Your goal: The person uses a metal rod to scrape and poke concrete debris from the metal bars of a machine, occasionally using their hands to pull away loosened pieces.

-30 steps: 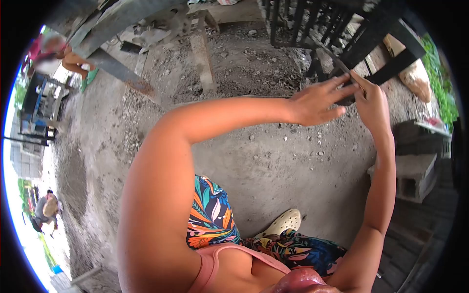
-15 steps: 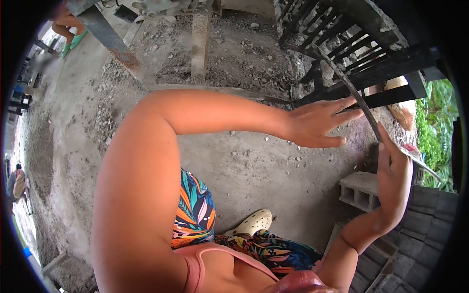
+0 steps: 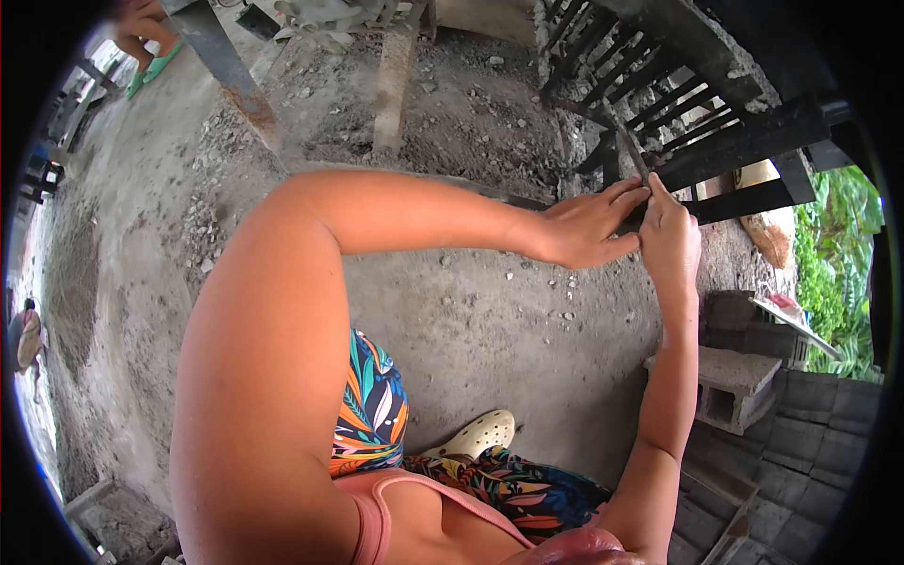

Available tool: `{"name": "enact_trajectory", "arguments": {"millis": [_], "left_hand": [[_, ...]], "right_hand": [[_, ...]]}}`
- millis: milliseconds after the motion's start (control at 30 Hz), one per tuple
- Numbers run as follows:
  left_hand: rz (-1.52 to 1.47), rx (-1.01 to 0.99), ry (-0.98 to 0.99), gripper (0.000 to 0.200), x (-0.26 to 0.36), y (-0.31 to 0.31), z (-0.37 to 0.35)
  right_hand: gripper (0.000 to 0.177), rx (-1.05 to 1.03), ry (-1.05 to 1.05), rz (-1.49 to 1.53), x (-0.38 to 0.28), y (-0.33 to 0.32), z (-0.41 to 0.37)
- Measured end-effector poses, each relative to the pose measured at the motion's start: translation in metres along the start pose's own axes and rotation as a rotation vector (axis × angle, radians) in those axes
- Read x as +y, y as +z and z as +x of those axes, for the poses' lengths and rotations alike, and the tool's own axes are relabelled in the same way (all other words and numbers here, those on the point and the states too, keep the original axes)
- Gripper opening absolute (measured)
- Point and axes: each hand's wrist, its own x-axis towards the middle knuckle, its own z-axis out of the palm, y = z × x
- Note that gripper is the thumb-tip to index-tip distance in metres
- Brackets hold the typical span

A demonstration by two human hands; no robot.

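Observation:
A thin grey strip [image 3: 629, 146] slants down from the black slatted frame [image 3: 753, 141] at the upper right. My right hand [image 3: 670, 235] holds its lower end, the index finger stretched up along it and the other fingers curled. Just left of it, my left hand [image 3: 591, 228] is open, palm down, thumb apart from the fingers. Its fingertips reach the lower end of the strip, close beside my right hand. Whether they press on the strip is hard to make out.
A hollow concrete block [image 3: 739, 372] lies right of my right forearm, by grey stacked blocks [image 3: 800, 443]. A rusty post [image 3: 226, 71] and a wooden post [image 3: 394, 85] stand ahead. Another person's legs [image 3: 146, 42] show at the upper left. Rubble covers the ground behind the posts.
My right hand has moved left and up along with the strip, whose lower end has come closer to my left hand. My left hand has shifted slightly left, its fingers less spread.

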Motion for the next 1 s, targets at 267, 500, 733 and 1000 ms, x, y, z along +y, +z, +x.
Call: {"name": "enact_trajectory", "arguments": {"millis": [267,500,733,1000], "left_hand": [[-0.072,-0.148,-0.087,0.069,0.005,-0.022,-0.01],[0.005,-0.026,0.1,0.072,-0.006,-0.004,-0.025],[0.175,-0.103,-0.006,0.076,-0.019,0.001,-0.013],[0.025,-0.236,-0.182,0.086,-0.001,-0.018,-0.027]], "right_hand": [[0.044,-0.106,0.017,-0.151,-0.022,0.011,-0.009],[0.05,-0.165,0.023,-0.219,-0.026,0.018,-0.025],[0.055,-0.178,0.029,-0.124,-0.017,0.039,-0.011],[0.063,-0.182,-0.002,-0.096,-0.018,0.063,-0.021]]}}
